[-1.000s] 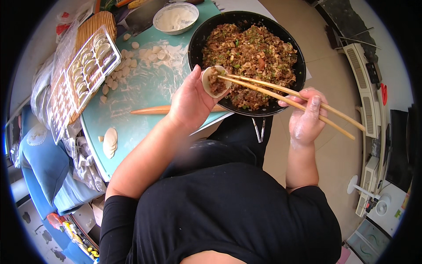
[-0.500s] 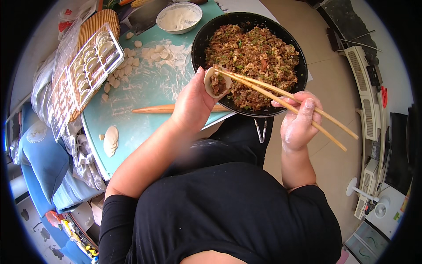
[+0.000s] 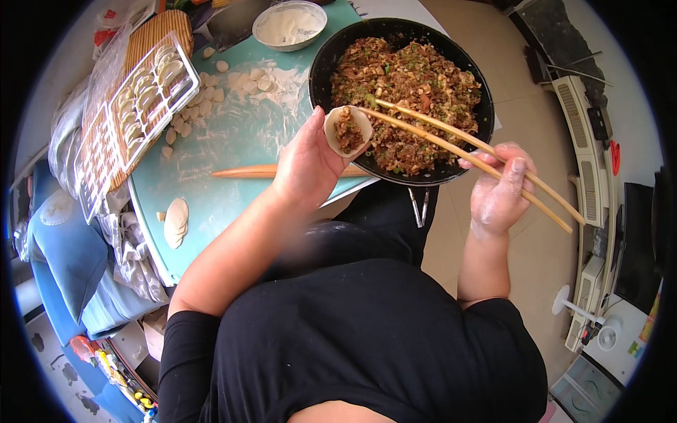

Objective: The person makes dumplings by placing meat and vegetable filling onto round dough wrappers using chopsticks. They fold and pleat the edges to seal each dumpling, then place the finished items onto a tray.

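Note:
My left hand (image 3: 310,158) is closed around a round dumpling wrapper (image 3: 331,125), held at the near left rim of the black pan. A heap of brown filling (image 3: 348,134) lies along the wrapper's middle. In my flour-dusted right hand (image 3: 499,194) is a pair of wooden chopsticks (image 3: 451,144), their tips parted over the pan just right of the wrapper. The wide black pan (image 3: 486,116) is full of chopped meat-and-vegetable filling (image 3: 409,99). Behind my left hand a wooden rolling pin (image 3: 243,172) lies on the green mat (image 3: 233,144), partly hidden by that hand.
Flattened wrappers (image 3: 176,222) are stacked at the mat's near left. Small dough pieces (image 3: 201,106) lie scattered farther back by a bowl of flour (image 3: 289,27). A clear compartment tray (image 3: 116,166) with several folded dumplings (image 3: 144,92) sits at the left. The pan's handle (image 3: 417,208) points toward me.
My right hand has drawn back to the right, and the chopstick tips have left the filling in the wrapper and spread apart. My left hand holds the wrapper in nearly the same spot.

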Available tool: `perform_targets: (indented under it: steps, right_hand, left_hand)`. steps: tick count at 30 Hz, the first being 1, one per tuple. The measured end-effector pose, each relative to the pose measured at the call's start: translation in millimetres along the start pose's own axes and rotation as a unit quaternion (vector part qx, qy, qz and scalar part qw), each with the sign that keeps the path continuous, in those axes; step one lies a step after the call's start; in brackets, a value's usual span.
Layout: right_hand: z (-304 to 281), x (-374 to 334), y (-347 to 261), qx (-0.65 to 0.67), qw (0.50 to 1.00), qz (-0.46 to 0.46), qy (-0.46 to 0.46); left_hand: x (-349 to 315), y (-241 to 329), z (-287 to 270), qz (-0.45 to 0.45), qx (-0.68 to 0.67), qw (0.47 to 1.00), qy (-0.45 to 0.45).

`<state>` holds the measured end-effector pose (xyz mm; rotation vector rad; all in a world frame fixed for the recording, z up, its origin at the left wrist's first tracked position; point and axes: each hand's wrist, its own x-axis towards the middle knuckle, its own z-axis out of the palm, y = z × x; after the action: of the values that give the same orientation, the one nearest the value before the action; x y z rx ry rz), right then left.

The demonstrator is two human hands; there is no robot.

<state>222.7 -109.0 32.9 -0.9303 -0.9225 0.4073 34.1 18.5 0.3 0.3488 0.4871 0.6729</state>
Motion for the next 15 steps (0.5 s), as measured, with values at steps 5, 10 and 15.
perform_targets:
  steps: [5, 10, 15]
  right_hand:
    - [4.9, -3.9, 5.4, -0.033, 0.997, -0.019, -0.068]
    - [5.3, -3.9, 10.8, -0.069, 0.993, -0.057, -0.079]
    - [-1.0, 2.7, 13.5, -0.115, 0.993, -0.020, -0.033]
  left_hand:
    - [-0.6, -1.7, -0.6, -0.008, 0.004, 1.000, -0.011]
    - [-1.7, -1.1, -0.5, -0.007, 0.005, 1.000, -0.005]
    - [-1.7, -0.6, -1.2, -0.016, -0.005, 1.000, 0.007]
